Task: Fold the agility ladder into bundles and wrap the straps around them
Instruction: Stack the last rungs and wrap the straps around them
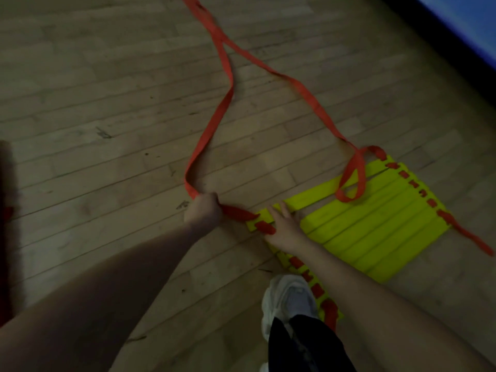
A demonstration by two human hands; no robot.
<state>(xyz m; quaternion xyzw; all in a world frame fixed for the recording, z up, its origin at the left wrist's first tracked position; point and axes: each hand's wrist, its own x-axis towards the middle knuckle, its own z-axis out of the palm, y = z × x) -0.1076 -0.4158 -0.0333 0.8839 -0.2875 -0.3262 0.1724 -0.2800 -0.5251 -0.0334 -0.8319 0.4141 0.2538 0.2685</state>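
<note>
Clenches left hand [204,208] round the red strap [214,122], just left of the rungs [375,224]. Presses right hand [284,228], fingers straight and holding nothing, flat on the farthest rung's left end. Yellow rungs side by side on the floor [107,103], right and near. Second strap [316,103] looped over them, both trailing far. White shoe [287,296] near.

No legible text, label, brand, number or sign anywhere: none on the yellow rungs [375,229], red straps [214,122], white shoe [287,296] or wooden floor [94,76].
</note>
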